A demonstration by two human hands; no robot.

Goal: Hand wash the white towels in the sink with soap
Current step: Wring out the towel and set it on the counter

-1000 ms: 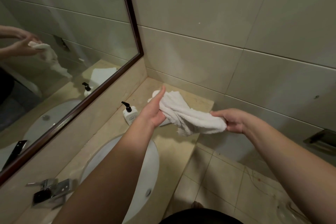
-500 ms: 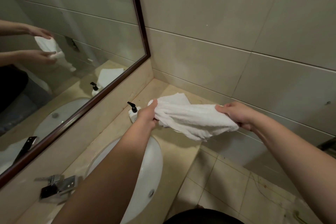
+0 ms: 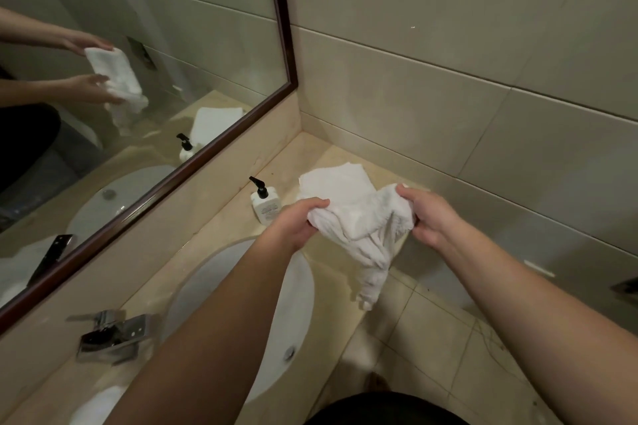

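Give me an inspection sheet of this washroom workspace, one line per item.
Surface: beige stone counter with a white sink set in it; bowl looks dry as far as visible.
Job's things: one towel held up in the air over the counter's end; folded towels on the counter corner; soap bottle upright beside them.
Clutter: nothing seen.
Grippers: left hand and right hand each grip the held towel.
Cables: nothing seen.
Surroundings: tap at the sink's edge, mirror, tiled wall, tiled floor.
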